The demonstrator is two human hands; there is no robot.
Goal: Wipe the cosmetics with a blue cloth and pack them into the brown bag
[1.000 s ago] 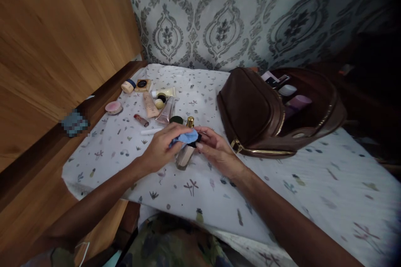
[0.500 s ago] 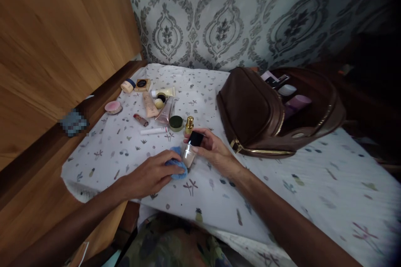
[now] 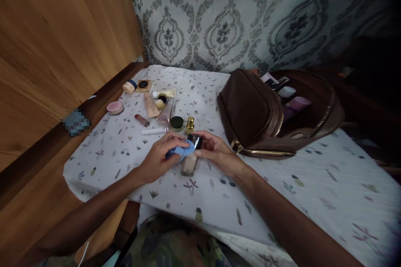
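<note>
Pinched in my left hand (image 3: 163,155) is a crumpled blue cloth (image 3: 182,150), pressed against the black cap of a foundation bottle (image 3: 189,164). The bottle is glass with beige liquid inside and leans over the cloth-covered table. My right hand (image 3: 217,152) grips it around the cap from the right side. Just beyond the cap stands a small bottle with a gold top (image 3: 190,124). A dark-lidded jar (image 3: 176,123) is left of that, and a white tube (image 3: 154,131) lies near my left fingers.
A brown bag (image 3: 250,112) lies unzipped on the right, with cosmetics inside. Several tubes and jars, among them a peach tube (image 3: 151,105) and a pink compact (image 3: 115,107), cover the back left. A wooden panel (image 3: 69,37) borders the left side, patterned wallpaper (image 3: 169,33) the back.
My left hand has moved up and right, bringing the blue cloth from beside the bottle's lower body onto its cap. The bottle has shifted slightly down in view, still in my right hand.
</note>
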